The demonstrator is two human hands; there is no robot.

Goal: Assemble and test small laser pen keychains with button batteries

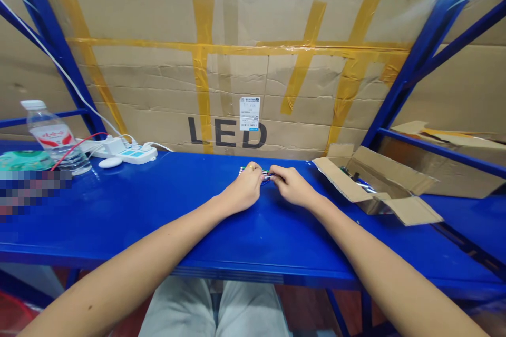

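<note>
At the middle of the blue tabletop (158, 221), near its back edge, my left hand (245, 185) is closed over a small striped item (265, 172) with green, dark and silver parts. Most of that item lies under the fingers, so its exact kind does not show. My right hand (291, 183) pinches at the item's right end with thumb and forefinger. Both hands are close together, low over the table surface. A ring-like yellowish spot shows on a finger of the left hand.
An open cardboard box (379, 176) with dark and shiny parts inside stands at the right. On the left are a water bottle (55, 137), a white power strip (136, 154) with cords and a white oval object (110, 162). A large taped carton (166, 84) stands behind the table.
</note>
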